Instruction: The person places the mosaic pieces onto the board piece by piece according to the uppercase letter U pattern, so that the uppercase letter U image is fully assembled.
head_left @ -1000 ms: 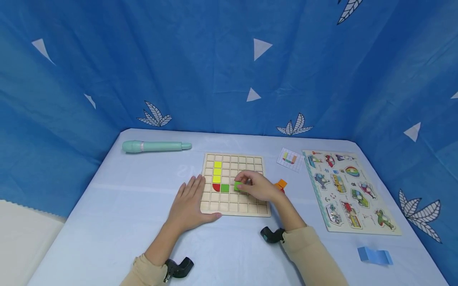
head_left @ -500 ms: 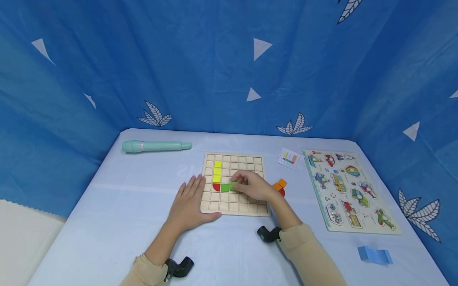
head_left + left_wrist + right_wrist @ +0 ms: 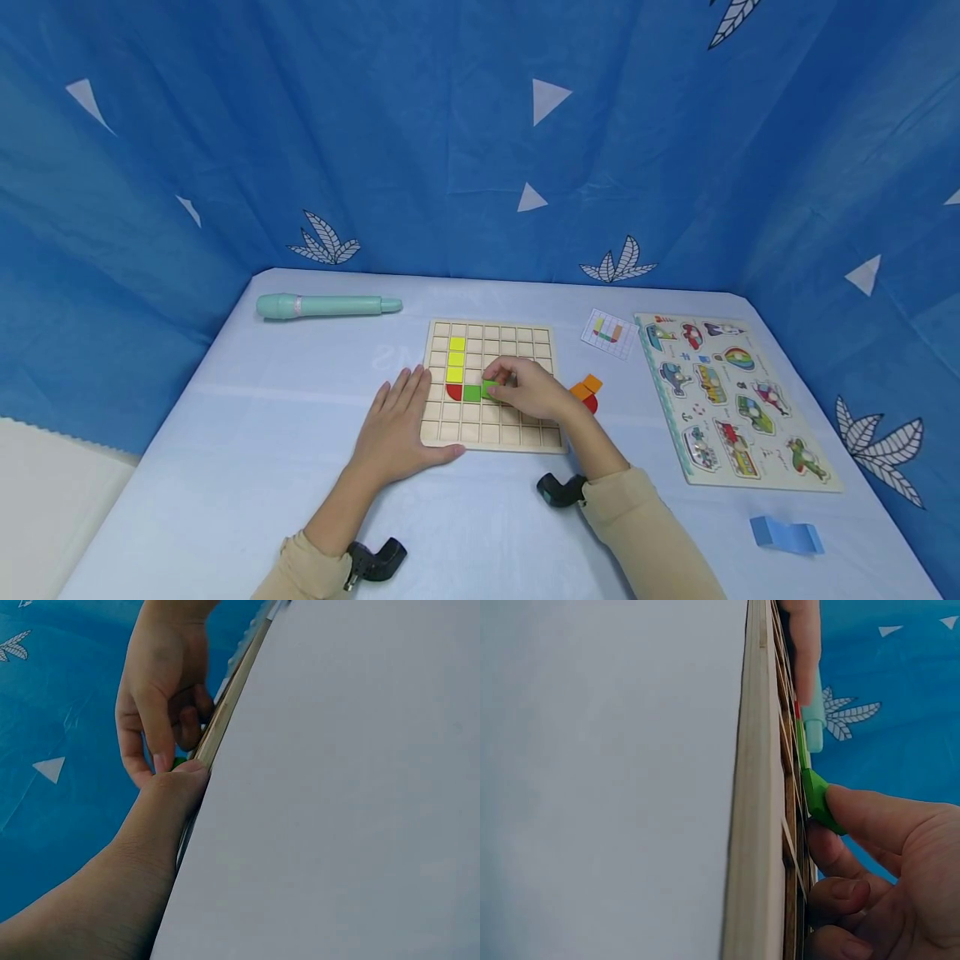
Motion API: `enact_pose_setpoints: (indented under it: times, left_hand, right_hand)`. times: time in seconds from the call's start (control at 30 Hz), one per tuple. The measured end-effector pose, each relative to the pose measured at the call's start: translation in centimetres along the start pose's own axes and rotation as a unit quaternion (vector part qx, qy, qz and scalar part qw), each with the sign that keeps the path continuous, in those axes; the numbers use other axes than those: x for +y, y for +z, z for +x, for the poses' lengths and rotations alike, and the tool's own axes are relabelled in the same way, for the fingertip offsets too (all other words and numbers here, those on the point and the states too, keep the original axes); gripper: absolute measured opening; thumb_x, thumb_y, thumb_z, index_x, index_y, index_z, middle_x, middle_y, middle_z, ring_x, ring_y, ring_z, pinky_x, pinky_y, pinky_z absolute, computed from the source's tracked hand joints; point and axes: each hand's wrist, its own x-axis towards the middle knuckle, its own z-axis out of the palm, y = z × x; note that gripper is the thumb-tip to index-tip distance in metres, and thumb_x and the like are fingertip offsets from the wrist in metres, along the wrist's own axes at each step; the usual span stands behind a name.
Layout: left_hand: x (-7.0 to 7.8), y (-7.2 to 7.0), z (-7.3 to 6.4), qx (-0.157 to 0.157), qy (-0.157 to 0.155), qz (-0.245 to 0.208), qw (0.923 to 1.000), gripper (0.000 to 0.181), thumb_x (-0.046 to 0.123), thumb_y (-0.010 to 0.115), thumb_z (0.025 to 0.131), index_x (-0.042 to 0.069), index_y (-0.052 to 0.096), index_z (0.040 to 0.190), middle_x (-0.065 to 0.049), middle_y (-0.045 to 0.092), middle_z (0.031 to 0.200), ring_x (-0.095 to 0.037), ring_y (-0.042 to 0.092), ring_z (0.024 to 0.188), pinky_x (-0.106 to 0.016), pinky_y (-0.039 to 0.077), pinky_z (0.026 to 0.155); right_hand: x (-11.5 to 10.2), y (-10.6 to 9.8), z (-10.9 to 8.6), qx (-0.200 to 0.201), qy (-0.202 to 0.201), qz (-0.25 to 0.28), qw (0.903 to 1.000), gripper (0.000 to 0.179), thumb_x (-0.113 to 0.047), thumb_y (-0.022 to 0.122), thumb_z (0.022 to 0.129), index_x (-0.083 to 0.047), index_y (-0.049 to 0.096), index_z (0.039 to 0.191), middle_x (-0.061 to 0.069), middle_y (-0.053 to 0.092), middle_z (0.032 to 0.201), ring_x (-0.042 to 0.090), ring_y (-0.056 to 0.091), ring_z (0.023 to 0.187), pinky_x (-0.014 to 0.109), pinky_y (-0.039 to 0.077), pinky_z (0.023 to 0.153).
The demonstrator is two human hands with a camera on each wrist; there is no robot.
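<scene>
A wooden grid board (image 3: 491,435) lies mid-table. Three yellow squares (image 3: 456,359) stand in a column on it, above a red quarter-round piece (image 3: 453,392) and a green square (image 3: 472,392) to its right. My right hand (image 3: 531,390) pinches a second green square (image 3: 821,801) between thumb and fingers. In the right wrist view that square sits tilted at the grid, beside the placed green one. My left hand (image 3: 396,433) lies with straight fingers along the board's left edge, its thumb at the front rim.
Orange pieces (image 3: 587,387) and a red piece (image 3: 591,403) lie right of the board. Behind them is a pattern card (image 3: 608,333). A picture puzzle board (image 3: 735,404) and a blue folded piece (image 3: 786,535) are farther right. A mint-green microphone-shaped object (image 3: 328,307) lies back left.
My right hand has moved slightly left with the green square, bringing it up to the placed green square. The left hand has stayed still.
</scene>
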Motion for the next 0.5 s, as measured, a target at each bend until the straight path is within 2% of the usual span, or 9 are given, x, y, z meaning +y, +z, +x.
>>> enact_pose_setpoints:
  times: [0.5]
  left_hand:
    - [0.0, 0.1, 0.04, -0.003, -0.001, 0.007, 1.0, 0.125, 0.088, 0.053, 0.071, 0.011, 0.014, 0.16, -0.005, 0.013, 0.168, -0.025, 0.008, 0.157, -0.052, 0.012, 0.125]
  right_hand:
    - [-0.26, -0.07, -0.4, 0.009, 0.005, -0.013, 0.9999, 0.009, -0.018, 0.072, 0.091, -0.021, 0.069, 0.099, -0.003, 0.061, 0.089, 0.016, 0.054, 0.084, 0.031, 0.047, 0.076]
